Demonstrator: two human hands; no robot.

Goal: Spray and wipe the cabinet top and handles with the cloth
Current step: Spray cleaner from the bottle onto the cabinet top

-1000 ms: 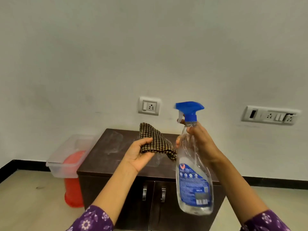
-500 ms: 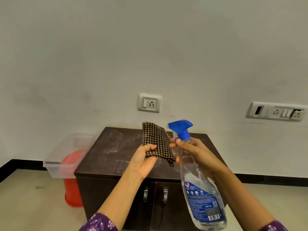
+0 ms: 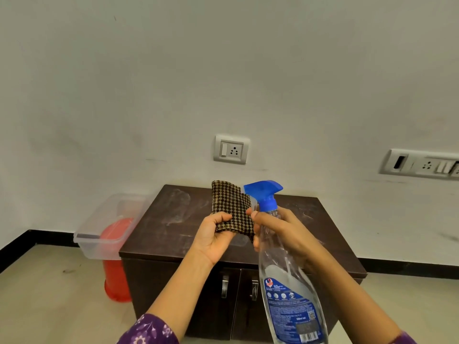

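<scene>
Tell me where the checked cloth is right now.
In the head view the checked cloth is held up in the left hand, centre frame above the cabinet top, just left of the spray bottle nozzle.

A clear plastic tub (image 3: 109, 229) sits upside-down over a red bucket (image 3: 116, 271) on the beige floor (image 3: 49, 306). On the white wall (image 3: 223, 70), a single socket plate (image 3: 231, 149); farther right, a longer switch panel (image 3: 422, 165).
</scene>
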